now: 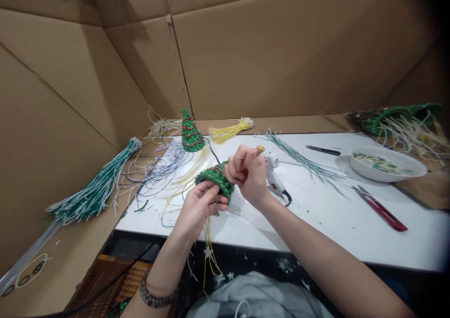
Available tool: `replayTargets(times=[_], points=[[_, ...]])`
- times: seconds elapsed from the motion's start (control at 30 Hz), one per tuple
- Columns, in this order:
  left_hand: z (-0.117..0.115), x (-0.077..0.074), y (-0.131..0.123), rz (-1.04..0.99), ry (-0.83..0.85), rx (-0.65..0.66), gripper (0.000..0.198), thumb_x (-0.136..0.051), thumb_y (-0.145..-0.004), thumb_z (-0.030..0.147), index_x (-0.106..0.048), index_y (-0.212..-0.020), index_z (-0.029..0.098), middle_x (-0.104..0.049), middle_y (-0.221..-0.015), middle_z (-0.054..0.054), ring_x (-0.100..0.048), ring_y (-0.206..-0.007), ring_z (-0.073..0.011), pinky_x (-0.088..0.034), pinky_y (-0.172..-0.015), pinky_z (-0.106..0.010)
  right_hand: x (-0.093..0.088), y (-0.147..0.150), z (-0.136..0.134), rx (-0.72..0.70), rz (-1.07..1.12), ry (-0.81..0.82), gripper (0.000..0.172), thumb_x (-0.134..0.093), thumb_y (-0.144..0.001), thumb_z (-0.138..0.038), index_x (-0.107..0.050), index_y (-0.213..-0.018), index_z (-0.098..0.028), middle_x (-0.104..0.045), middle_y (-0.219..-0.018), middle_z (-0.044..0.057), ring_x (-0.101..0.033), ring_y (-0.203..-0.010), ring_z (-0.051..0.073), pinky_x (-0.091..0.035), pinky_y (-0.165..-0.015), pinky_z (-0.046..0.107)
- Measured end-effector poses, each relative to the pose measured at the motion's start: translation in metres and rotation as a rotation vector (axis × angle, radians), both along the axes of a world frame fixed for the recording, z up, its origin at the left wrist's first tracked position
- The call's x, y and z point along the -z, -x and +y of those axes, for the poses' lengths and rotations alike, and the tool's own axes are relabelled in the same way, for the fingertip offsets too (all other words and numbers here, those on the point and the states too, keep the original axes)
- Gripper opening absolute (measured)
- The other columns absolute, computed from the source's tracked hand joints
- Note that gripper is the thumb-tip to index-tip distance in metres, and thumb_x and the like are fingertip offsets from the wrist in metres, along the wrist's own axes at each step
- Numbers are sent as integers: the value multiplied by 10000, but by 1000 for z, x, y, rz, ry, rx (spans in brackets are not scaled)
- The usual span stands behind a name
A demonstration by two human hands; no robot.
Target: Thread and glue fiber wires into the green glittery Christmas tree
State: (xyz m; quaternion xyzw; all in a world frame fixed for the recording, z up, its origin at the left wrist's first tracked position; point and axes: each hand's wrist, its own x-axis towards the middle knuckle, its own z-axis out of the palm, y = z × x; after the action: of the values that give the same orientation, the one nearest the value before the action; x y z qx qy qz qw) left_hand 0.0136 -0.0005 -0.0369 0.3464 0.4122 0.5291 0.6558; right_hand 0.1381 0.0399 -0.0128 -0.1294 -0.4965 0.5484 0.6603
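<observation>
A small green Christmas tree ornament (227, 193) with red trim lies tilted on its side between my hands, its hollow base toward me. My left hand (204, 200) grips its rim, thumb and fingers closed on the edge. Above the tree, my right hand (248, 172) is wrapped round a wooden-handled tool (260, 149). Only the end of that handle shows; its working end is hidden by my hand and the tree. Yellow wires (208, 233) hang below my left hand. Just right of my right hand lies a white glue gun (276, 177).
A second tree (191, 132) stands upright at the back. Green wire bundles (94, 186) lie at left, yellow ones (230, 129) behind. On the right are a white bowl (388, 175) of clippings, red-handled snips (383, 210) and a black-handled blade (323, 150). Cardboard walls (281, 50) enclose the table.
</observation>
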Motion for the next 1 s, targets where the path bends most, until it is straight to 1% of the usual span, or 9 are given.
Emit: replayTargets(times=[0.13, 0.27, 0.37, 0.47, 0.57, 0.7, 0.8, 0.9, 1.0], points=[[0, 1, 0, 5, 3, 2, 273, -824, -656, 281, -615, -747, 131, -625, -626, 9, -643, -564, -111, -555, -524, -208, 0, -3, 1, -45, 78, 45, 561, -602, -760, -692, -401, -537, -218, -215, -419, -99, -179, -354, 53, -171, -401, 219], [-1, 2, 1, 11, -2, 7, 268, -820, -662, 285, -626, -754, 124, -629, -628, -1, -638, -566, -111, -548, -528, -210, 0, -3, 3, -20, 141, 105, 562, -591, -748, -685, -371, -522, -220, -202, -404, -95, -162, -351, 56, -173, -393, 215], [0, 4, 1, 10, -17, 2, 280, -822, -659, 288, -647, -801, 122, -628, -657, 7, -636, -578, -106, -555, -542, -217, 2, -3, 4, -25, 176, 111, 547, -580, -763, -650, -348, -520, -218, -200, -404, -93, -159, -351, 57, -174, -390, 211], [0, 6, 2, 13, -32, 2, 289, -822, -659, 291, -657, -827, 124, -626, -677, 11, -632, -583, -101, -560, -551, -219, 2, -3, 2, -41, 173, 92, 526, -591, -754, -614, -355, -505, -216, -210, -399, -90, -165, -350, 57, -167, -391, 214], [1, 7, 3, 23, -45, 1, 278, -818, -662, 299, -650, -804, 130, -611, -664, 20, -627, -582, -99, -558, -549, -217, 2, -2, 0, -47, 137, 63, 511, -615, -736, -583, -369, -484, -213, -226, -395, -86, -177, -353, 57, -167, -395, 221], [2, 8, 3, 46, -61, -16, 294, -818, -658, 323, -640, -802, 139, -603, -667, 25, -620, -576, -98, -551, -541, -218, 4, -1, 1, -53, 107, 93, 521, -647, -738, -562, -353, -489, -212, -229, -399, -91, -175, -355, 51, -147, -394, 219], [3, 9, 1, 72, -68, -27, 313, -824, -646, 338, -629, -792, 142, -608, -650, 24, -614, -562, -96, -548, -556, -223, 6, 1, 5, -89, 111, 127, 571, -626, -766, -620, -331, -499, -210, -210, -405, -97, -160, -351, 46, -118, -388, 218], [3, 9, 0, 122, -91, -31, 313, -812, -655, 370, -623, -772, 150, -623, -626, 14, -621, -564, -110, -539, -565, -233, 7, 2, 8, -87, 135, 147, 613, -598, -765, -686, -313, -504, -209, -197, -412, -98, -155, -347, 45, -110, -384, 222], [-2, 6, 6, 218, -115, -33, 281, -772, -708, 398, -629, -726, 157, -614, -543, 4, -571, -470, -117, -463, -481, -224, 8, 1, 8, -85, 156, 154, 620, -611, -755, -687, -310, -501, -208, -193, -413, -98, -146, -346, 44, -102, -385, 225]])
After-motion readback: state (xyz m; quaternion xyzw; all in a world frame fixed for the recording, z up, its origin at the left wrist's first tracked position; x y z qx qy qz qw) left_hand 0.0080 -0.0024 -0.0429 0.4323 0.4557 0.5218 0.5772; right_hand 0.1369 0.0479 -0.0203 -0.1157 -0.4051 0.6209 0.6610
